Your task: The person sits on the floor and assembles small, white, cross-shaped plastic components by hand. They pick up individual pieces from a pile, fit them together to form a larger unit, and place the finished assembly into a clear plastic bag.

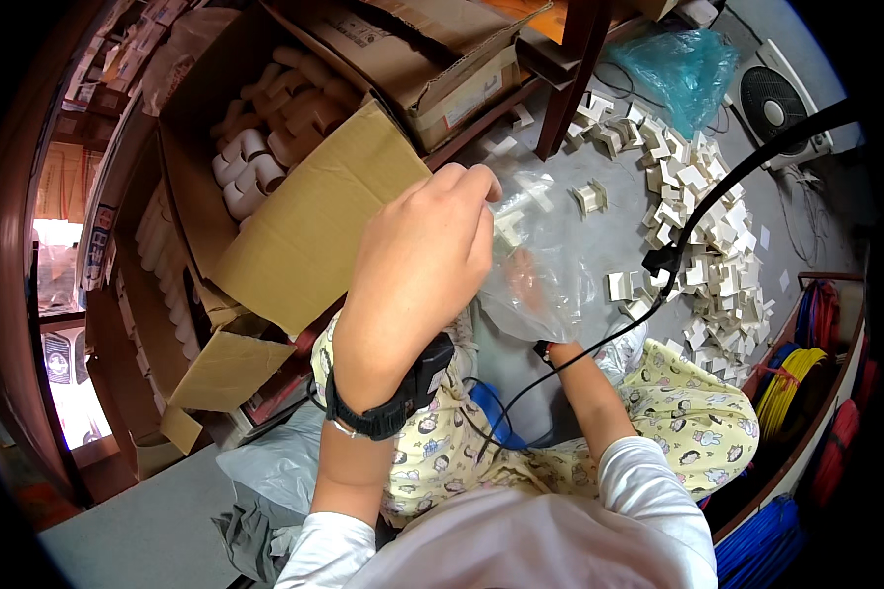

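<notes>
On the left, an open cardboard box (194, 221) holds white pipe fittings (248, 177), and its broad flap (314, 221) slants down behind the left wrist. A grey plastic bag (280, 459) lies below it on the floor.

Next comes the left hand (430, 236), raised with its back to the view, a black strap (375, 420) round the wrist. Its fingers are curled in close together, thumb and forefinger pinching the upper left edge of a clear plastic bag (560, 304). The bag hangs just to the right of and below those fingertips, between the two hands.

The right hand (528, 283) shows blurred through the film, lower than the left; I cannot tell whether its fingers are spread or closed on something. Pale shapes also show through the upper part of the bag, right beside the left fingertips; whether inside or behind it is unclear.

Further right, one white plastic piece (590, 198) sits apart, near a long pile of similar pieces (722, 270). A black cable (712, 201) crosses in front of that pile. At the far right, a yellow coil of wire (794, 393) lies in a bin.
</notes>
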Tool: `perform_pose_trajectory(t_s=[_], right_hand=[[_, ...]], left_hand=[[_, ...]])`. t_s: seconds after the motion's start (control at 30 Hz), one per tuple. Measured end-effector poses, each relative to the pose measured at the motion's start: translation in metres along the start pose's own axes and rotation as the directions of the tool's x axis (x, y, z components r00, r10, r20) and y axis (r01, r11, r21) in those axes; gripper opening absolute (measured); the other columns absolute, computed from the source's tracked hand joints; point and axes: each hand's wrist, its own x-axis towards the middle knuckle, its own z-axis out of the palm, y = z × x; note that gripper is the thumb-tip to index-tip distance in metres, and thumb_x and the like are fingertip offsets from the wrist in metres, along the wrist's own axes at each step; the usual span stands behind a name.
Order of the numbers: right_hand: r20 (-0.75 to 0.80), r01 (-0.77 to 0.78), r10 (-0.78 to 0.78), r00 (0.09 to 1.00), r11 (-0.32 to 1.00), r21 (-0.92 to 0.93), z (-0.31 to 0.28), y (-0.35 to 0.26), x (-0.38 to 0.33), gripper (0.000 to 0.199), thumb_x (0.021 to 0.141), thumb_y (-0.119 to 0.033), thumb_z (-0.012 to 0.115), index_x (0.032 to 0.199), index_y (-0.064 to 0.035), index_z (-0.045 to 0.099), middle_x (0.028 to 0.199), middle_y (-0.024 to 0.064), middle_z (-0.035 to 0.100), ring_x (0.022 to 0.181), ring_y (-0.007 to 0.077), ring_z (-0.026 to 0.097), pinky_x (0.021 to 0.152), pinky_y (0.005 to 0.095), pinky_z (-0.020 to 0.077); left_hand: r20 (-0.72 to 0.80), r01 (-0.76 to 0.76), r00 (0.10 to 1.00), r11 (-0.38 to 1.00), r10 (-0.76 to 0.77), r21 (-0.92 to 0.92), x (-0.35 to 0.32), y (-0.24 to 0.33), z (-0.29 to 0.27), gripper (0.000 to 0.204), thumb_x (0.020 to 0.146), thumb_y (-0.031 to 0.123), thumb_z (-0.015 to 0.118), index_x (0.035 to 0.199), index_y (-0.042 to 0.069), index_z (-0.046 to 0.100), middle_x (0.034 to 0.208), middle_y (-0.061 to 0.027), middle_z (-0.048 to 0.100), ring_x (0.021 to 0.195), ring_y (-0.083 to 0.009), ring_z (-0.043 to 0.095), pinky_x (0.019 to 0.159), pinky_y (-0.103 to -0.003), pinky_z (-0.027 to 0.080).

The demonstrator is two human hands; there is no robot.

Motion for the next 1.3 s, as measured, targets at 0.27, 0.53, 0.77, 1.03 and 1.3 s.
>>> perform_pose_trajectory(t_s=[0.27,0.53,0.77,1.03,1.3], right_hand=[[0.004,-0.098,0.098,0.995,0.995,0.011,0.000,0.011,-0.004,0.044,0.085,-0.009,0.050,0.128,-0.0022,0.046,0.125,0.0259,0.047,0.111,0.0394,0.051,0.091,0.0451,0.0443],[-0.009,-0.101,0.101,0.995,0.995,-0.014,0.011,-0.014,0.012,0.042,0.085,-0.009,0.050,0.126,-0.0023,0.046,0.125,0.0253,0.048,0.111,0.0391,0.051,0.090,0.0448,0.0444],[-0.005,-0.103,0.103,0.995,0.995,-0.011,0.013,-0.022,0.016,0.041,0.084,-0.009,0.050,0.125,-0.0023,0.046,0.124,0.0247,0.048,0.111,0.0387,0.051,0.090,0.0446,0.0444],[-0.001,-0.106,0.106,0.994,0.994,-0.005,0.017,-0.031,0.020,0.040,0.084,-0.008,0.050,0.124,-0.0024,0.047,0.123,0.0242,0.048,0.110,0.0384,0.051,0.089,0.0443,0.0445],[-0.006,-0.099,0.099,0.995,0.995,0.011,0.021,-0.041,0.034,0.039,0.084,-0.008,0.049,0.123,-0.0025,0.048,0.123,0.0236,0.048,0.110,0.0380,0.051,0.089,0.0441,0.0446]], left_hand=[[0.042,0.019,0.999,0.999,-0.018,-0.029,0.001,-0.004,0.001,0.015,0.087,0.013,0.049,0.095,0.004,0.058,0.088,-0.0133,0.059,0.083,-0.0327,0.058,0.072,-0.039,0.046],[0.048,0.045,0.998,0.998,-0.044,-0.036,0.005,-0.005,0.001,0.017,0.086,0.017,0.053,0.095,0.005,0.058,0.086,-0.0127,0.059,0.078,-0.0307,0.058,0.069,-0.036,0.046],[0.049,0.044,0.998,0.998,-0.043,-0.037,0.005,-0.006,0.002,0.017,0.085,0.018,0.054,0.095,0.005,0.058,0.087,-0.0121,0.059,0.075,-0.0299,0.058,0.067,-0.036,0.046],[0.055,0.055,0.997,0.998,-0.053,-0.043,0.007,-0.005,0.006,0.018,0.085,0.019,0.055,0.095,0.005,0.058,0.087,-0.0119,0.059,0.077,-0.0291,0.059,0.068,-0.035,0.047],[0.066,0.070,0.996,0.997,-0.067,-0.031,0.018,-0.021,0.020,0.019,0.086,0.021,0.054,0.095,0.005,0.058,0.088,-0.0124,0.060,0.078,-0.0295,0.060,0.069,-0.036,0.048]])
